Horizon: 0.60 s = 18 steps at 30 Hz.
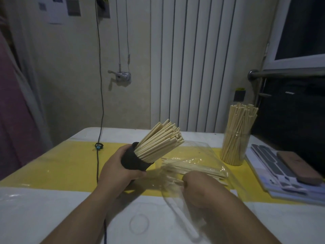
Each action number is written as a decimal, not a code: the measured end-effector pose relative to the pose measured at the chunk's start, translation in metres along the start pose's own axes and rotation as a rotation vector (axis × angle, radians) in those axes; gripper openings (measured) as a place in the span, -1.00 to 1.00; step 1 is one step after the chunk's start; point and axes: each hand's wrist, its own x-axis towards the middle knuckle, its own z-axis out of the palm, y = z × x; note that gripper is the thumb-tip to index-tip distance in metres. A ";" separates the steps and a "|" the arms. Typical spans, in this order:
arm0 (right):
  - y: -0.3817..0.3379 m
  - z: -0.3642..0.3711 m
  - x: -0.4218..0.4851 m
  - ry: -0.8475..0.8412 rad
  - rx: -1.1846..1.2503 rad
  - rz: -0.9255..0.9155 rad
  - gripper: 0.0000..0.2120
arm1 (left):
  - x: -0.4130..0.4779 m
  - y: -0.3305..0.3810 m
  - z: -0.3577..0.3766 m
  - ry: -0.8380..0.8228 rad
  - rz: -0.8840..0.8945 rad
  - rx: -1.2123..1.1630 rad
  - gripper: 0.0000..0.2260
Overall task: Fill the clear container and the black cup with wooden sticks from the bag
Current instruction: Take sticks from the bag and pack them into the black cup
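The left hand [116, 166] holds the black cup [135, 160] above the middle of the bench [52, 169], its fingers [139, 175] clamped around the cup's wall. The cup is tilted, its mouth pointing toward 2 o'clock, and it is packed with wooden sticks [158, 141] that fan out of the rim.

At 3 o'clock from the cup, just beside it, the clear bag [198, 150] lies flat on the bench with a loose bundle of sticks [193, 169] inside. The right hand [198, 185] is at the bag's near end, at 4 o'clock from the cup. Its fingers [186, 180] are curled against the near ends of the bundle, but blur hides whether they actually pinch any sticks.

The clear container [235, 147] stands upright at 2 o'clock on the bench, well apart from both hands, and is already full of sticks that rise past its rim.

A black cable [101, 103] hangs down the wall at 11 o'clock and runs across the bench toward the person. A stack of flat sheets [274, 175] lies at the 3 o'clock edge.
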 end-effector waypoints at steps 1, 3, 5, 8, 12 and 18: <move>-0.002 -0.003 -0.002 0.000 -0.008 -0.002 -0.74 | 0.000 -0.001 0.000 0.001 -0.002 -0.001 -0.31; -0.006 -0.009 -0.006 0.002 -0.010 -0.012 -0.76 | 0.001 -0.001 0.000 0.003 -0.005 0.000 -0.30; -0.008 -0.014 -0.009 -0.014 -0.026 -0.032 -0.75 | 0.001 -0.002 0.000 0.005 -0.007 0.002 -0.30; -0.007 -0.021 -0.013 -0.033 -0.034 -0.050 -0.67 | 0.002 -0.003 0.000 0.007 -0.007 -0.002 -0.29; -0.007 -0.024 -0.018 0.016 -0.007 -0.085 -0.67 | 0.002 -0.003 0.000 0.005 -0.013 -0.002 -0.30; -0.008 -0.031 -0.022 0.115 0.007 -0.072 -0.58 | 0.000 0.000 0.000 0.020 -0.013 -0.034 -0.33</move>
